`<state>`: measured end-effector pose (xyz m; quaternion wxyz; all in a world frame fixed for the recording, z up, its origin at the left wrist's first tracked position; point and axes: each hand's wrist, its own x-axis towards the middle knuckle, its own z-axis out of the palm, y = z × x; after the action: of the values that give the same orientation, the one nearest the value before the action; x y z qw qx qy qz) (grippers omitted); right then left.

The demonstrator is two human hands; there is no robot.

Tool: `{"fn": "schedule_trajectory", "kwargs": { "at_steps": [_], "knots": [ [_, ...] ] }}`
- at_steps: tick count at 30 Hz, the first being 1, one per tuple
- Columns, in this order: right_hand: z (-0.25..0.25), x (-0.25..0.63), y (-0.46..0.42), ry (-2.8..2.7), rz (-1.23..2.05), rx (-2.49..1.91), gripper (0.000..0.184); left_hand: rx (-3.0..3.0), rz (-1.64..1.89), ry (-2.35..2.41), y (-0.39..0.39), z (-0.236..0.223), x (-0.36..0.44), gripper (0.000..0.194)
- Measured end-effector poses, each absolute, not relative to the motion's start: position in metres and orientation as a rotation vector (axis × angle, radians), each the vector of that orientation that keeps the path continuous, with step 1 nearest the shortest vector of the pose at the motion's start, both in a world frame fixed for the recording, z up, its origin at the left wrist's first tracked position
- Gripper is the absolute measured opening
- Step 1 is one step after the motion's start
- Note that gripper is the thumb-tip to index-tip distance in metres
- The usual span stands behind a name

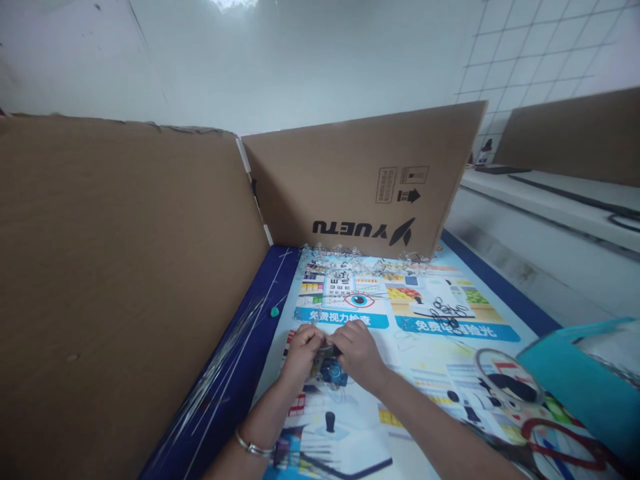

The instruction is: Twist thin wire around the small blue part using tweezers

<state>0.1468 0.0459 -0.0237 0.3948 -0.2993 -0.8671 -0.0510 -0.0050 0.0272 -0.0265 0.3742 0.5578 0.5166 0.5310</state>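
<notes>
Small dark piece [327,349] is pinched between left hand [305,348] and right hand [361,352], over the picture-covered counter [363,437]. It seems not done yet; thin silver wires [220,363] and small black loops [447,312] lie loose.

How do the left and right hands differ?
The left hand has a silvery bangle above its wrist; the right hand shows none. The left hand's forearm enters from lower left, the right hand's from lower right. Both have bent fingers at a small dark piece, too blurred to identify.
</notes>
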Motion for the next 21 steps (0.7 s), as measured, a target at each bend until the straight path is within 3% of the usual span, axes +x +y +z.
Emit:
{"fn": "schedule_trajectory", "kwargs": {
  "at_steps": [10, 21],
  "knots": [
    [-0.007, 0.150, 0.040, -2.462, -0.358, -0.568, 0.020, 1.433, 1.340, 1.356, 0.024, -0.019, -0.003, 0.023],
    [-0.021, 0.156, 0.052, -2.277, 0.065, -0.716, 0.025, 1.435, 1.285, 1.264, 0.024, -0.016, -0.006, 0.028]
  ]
}}
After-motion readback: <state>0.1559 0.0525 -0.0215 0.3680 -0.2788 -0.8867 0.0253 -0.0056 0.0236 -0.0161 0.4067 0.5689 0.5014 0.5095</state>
